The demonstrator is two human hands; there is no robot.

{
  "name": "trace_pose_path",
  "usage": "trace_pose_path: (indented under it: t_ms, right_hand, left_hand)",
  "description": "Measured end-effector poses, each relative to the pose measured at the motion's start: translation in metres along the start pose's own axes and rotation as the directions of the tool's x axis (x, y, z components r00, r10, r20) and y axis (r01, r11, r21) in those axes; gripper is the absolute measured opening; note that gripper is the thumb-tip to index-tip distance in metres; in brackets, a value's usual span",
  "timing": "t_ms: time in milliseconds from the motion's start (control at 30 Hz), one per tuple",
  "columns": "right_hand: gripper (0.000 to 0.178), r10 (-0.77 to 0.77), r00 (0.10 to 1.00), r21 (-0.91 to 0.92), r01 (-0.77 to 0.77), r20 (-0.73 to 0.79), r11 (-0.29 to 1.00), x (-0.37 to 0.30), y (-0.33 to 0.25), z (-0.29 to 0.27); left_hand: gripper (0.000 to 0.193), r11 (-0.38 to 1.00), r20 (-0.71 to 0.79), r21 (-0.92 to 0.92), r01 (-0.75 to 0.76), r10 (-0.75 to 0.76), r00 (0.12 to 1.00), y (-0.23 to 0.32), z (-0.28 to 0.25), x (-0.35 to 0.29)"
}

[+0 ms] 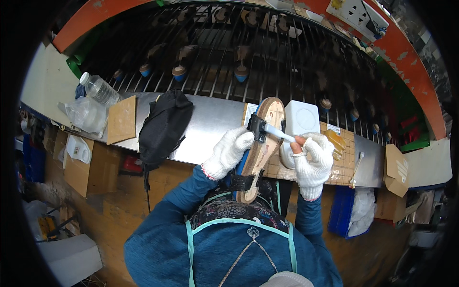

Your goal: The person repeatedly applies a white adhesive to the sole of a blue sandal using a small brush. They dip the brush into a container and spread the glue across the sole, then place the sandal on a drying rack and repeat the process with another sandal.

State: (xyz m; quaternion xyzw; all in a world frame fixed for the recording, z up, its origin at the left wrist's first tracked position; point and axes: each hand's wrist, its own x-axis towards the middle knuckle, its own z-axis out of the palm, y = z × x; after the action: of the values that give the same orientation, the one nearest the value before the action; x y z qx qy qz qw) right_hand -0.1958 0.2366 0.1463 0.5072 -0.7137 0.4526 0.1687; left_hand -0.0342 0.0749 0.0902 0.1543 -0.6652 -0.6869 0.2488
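Observation:
A sandal (273,112) with a light insole, a brown cork-like edge and black straps (244,182) is held tilted above my lap, its upper end over the table edge. My left hand (228,152), in a white knitted glove, closes on its left side near the upper strap. My right hand (313,162), also gloved but with bare fingertips showing, pinches a white stick-shaped tool (279,133). The tool's far end meets the upper black strap; its tip is too hidden to make out. Just behind the sandal stands a white plastic container (302,117).
A rack of metal rods (210,71) carrying several shoes runs behind the metal table (201,129). On the table are a black bag (165,122), a clear bottle (100,90), a cardboard piece (121,119) and a brown board (342,170). A blue crate (340,210) stands lower right.

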Motion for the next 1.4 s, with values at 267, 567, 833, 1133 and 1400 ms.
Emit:
trace_pose_path:
  t_ms: [267, 567, 833, 1133, 1400]
  right_hand:
    - [0.02, -0.038, 0.994, 0.068, 0.031, 0.105, 0.997, 0.008, 0.011, -0.019]
    - [0.018, 0.116, 0.992, 0.088, -0.119, 0.041, 0.989, -0.017, -0.002, -0.018]
    - [0.02, 0.022, 0.995, -0.08, -0.03, -0.097, 0.996, -0.006, 0.0, -0.014]
    - [0.023, -0.027, 0.997, -0.084, 0.02, -0.077, 0.996, -0.019, 0.001, -0.012]
    - [0.024, -0.096, 0.994, -0.102, 0.091, -0.049, 0.991, -0.028, 0.001, -0.017]
  left_hand:
    - [0.055, 0.982, 0.11, -0.173, 0.07, -0.051, 0.993, 0.016, 0.0, 0.019]
    - [0.063, 0.839, 0.053, -0.461, 0.291, -0.301, 0.952, 0.04, 0.021, 0.026]
    - [0.071, 0.895, 0.079, -0.357, 0.268, -0.257, 0.963, 0.034, 0.03, 0.018]
    - [0.069, 0.928, 0.067, -0.321, 0.19, -0.178, 0.982, 0.028, 0.024, 0.026]
    - [0.089, 0.882, 0.006, -0.385, 0.273, -0.293, 0.956, 0.032, 0.026, 0.03]
